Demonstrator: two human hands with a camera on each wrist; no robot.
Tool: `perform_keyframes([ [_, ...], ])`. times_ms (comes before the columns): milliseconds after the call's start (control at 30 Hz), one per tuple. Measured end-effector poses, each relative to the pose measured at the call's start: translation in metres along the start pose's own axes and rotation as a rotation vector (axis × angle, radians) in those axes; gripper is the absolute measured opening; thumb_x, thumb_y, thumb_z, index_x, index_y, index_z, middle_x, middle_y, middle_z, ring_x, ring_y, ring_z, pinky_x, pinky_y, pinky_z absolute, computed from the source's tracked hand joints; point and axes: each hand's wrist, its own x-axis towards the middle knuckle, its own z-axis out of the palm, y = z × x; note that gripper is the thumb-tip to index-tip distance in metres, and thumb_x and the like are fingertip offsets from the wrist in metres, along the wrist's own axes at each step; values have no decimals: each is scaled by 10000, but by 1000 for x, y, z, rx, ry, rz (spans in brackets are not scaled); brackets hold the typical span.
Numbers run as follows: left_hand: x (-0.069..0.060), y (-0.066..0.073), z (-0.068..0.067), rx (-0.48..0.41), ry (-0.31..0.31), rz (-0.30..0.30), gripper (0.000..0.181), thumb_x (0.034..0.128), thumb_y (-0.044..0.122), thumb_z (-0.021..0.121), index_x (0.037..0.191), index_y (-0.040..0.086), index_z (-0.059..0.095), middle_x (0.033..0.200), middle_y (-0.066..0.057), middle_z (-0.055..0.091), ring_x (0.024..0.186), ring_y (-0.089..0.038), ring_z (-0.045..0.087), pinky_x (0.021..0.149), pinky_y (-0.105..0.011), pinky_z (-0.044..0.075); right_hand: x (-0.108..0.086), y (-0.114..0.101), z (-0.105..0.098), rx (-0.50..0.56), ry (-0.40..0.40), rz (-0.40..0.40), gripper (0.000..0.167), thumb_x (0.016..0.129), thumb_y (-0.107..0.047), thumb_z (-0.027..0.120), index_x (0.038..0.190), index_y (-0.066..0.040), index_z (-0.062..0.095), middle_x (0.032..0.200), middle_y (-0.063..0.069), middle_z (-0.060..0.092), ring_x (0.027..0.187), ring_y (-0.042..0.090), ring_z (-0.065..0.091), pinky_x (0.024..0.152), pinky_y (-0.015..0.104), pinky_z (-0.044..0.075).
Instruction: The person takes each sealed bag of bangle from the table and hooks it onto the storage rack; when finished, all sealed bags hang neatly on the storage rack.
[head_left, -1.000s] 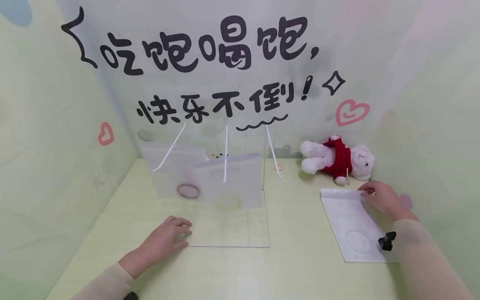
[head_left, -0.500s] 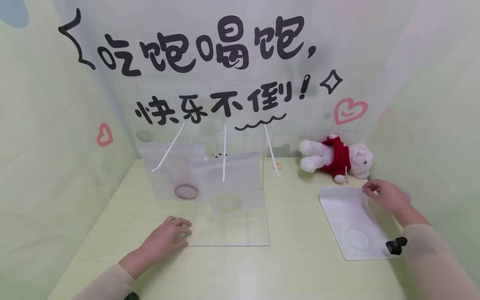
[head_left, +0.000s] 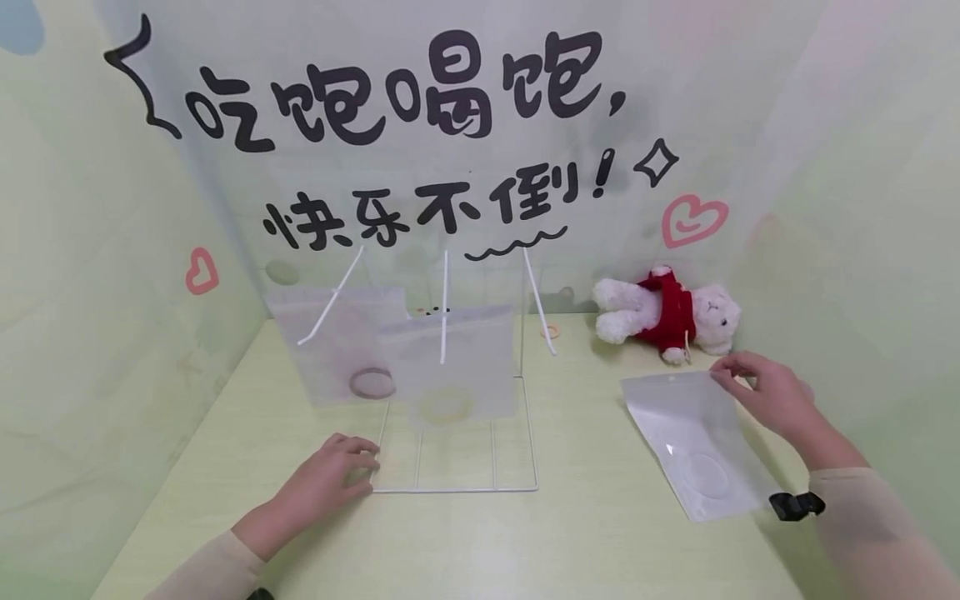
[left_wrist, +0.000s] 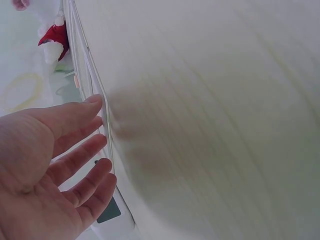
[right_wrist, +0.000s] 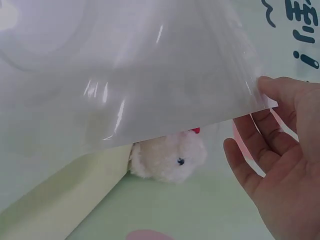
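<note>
My right hand (head_left: 765, 396) pinches a translucent zip bag (head_left: 678, 417) by its upper right corner, between thumb and fingers. The round outline of something ring-like shows in its lower part. In the right wrist view the bag (right_wrist: 165, 75) hangs from the fingertips, above the table surface. A white wire rack (head_left: 457, 491) stands left of centre, with three hooks pointing forward. Two similar bags hang on it: one with a dark ring (head_left: 330, 346) on the left hook, one with a yellowish ring (head_left: 457, 358) on the middle hook. My left hand (head_left: 322, 483) touches the rack base's left edge with relaxed fingers.
A white plush bear (head_left: 667, 315) in a red top lies on its side at the back right. Behind the rack, a small orange ring (head_left: 551, 332) lies on the table (head_left: 600, 542). Printed cloth walls (head_left: 862, 250) enclose the back and both sides.
My right hand has lifted the bag off the table by its corner, and the bag now tilts up and has shifted slightly left. My left hand keeps its place at the rack base.
</note>
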Motion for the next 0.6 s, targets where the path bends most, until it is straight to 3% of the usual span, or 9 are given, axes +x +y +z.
perform_keyframes([
  [200,0,0,0,-4,7,3,250,824,178,847,1067,151,792,1301,-16,689,1192,-274,594,951,-468,606,-3,-22,-9,15,50,-37,151,1009,-255,685,1088,-130,712,1048,117,735,1064,405,640,793,539,538],
  [300,0,0,0,-6,8,9,247,827,177,845,1066,145,792,1296,-21,692,1186,-278,595,940,-469,609,-4,-32,-13,10,71,-50,151,998,-269,700,1091,-152,720,1043,89,744,994,194,632,748,409,513],
  [433,-1,0,1,5,9,16,249,826,182,848,1065,142,793,1292,-22,693,1178,-274,596,938,-462,610,-7,-48,-18,13,95,-74,135,986,-275,717,1088,-187,719,1036,55,739,893,-113,479,684,266,453],
  [500,-1,0,1,8,14,19,251,822,181,851,1063,142,794,1290,-21,694,1175,-272,597,943,-459,608,-8,-55,-20,29,116,-99,119,980,-254,725,1078,-187,719,1015,40,734,881,-187,431,684,207,432],
  [600,-1,0,2,5,20,26,251,819,178,854,1060,139,794,1285,-24,695,1167,-272,597,931,-457,612,-9,-65,-22,53,155,-160,100,957,-178,748,1054,-175,723,973,7,718,886,-192,452,718,124,418],
])
